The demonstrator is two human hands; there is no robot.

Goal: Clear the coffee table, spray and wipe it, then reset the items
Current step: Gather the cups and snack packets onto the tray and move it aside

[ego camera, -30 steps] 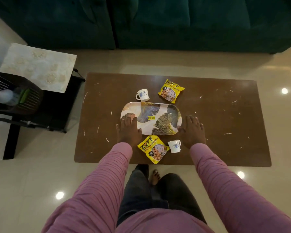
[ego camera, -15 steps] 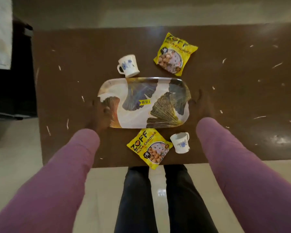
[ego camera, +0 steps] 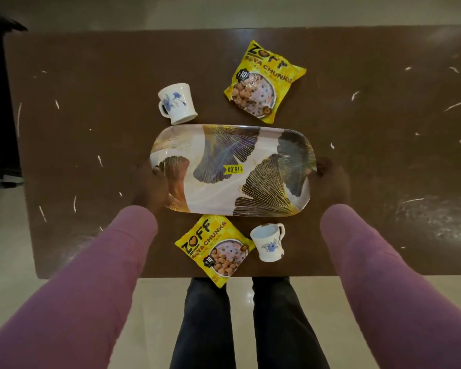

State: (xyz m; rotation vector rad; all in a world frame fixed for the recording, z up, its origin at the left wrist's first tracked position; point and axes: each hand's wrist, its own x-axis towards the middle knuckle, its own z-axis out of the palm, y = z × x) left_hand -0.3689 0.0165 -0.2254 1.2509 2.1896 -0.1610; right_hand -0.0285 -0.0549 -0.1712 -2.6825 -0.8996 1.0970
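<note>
Brown coffee table (ego camera: 91, 134) no longer lies under flat palms, for our left hand (ego camera: 151, 187) and right hand (ego camera: 329, 183) now grip the leaf-print tray (ego camera: 224, 187) between our fingers, thumbs hooked over its end rims, so we judge clearing is starting.

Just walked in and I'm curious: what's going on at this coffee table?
A person in pink sleeves stands at the brown coffee table, left hand and right hand gripping the short ends of the leaf-patterned tray, which carries nothing. The far cup, near cup, far packet and near packet sit on the table around it, among pale scraps. Clearing looks barely begun.
</note>
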